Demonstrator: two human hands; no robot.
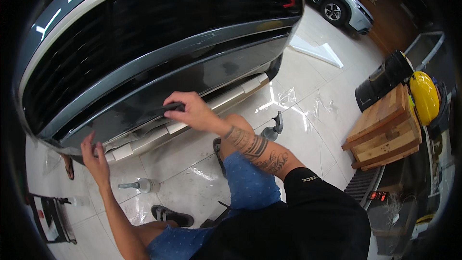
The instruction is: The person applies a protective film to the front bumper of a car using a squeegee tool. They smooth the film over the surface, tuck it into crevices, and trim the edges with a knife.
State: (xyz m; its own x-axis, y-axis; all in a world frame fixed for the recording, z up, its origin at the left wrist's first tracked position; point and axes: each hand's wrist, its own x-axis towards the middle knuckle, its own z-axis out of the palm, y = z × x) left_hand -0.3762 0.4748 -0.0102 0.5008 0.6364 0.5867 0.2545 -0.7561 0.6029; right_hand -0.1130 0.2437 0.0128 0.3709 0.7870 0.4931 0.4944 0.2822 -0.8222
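In front of me is the dark, glossy front of a car (187, 79) with a silver lower trim strip (211, 110). My right hand (195, 110) is closed around a small black squeegee (174, 108), its edge close to the lower panel. Wrinkled clear film (144, 134) hangs along the bottom edge of that panel, just above the trim. My left hand (95, 159) is at the panel's lower left corner, fingers apart and slightly bent. Whether its fingertips touch the film cannot be made out.
Two spray bottles (142, 185) (273, 127) are on the tiled floor (202, 173) near my feet. To the right are a wooden step box (385, 127), a black bucket (385, 79) and a yellow container (425, 97). A black-framed cart (50, 219) is at left, near another person's foot (69, 167).
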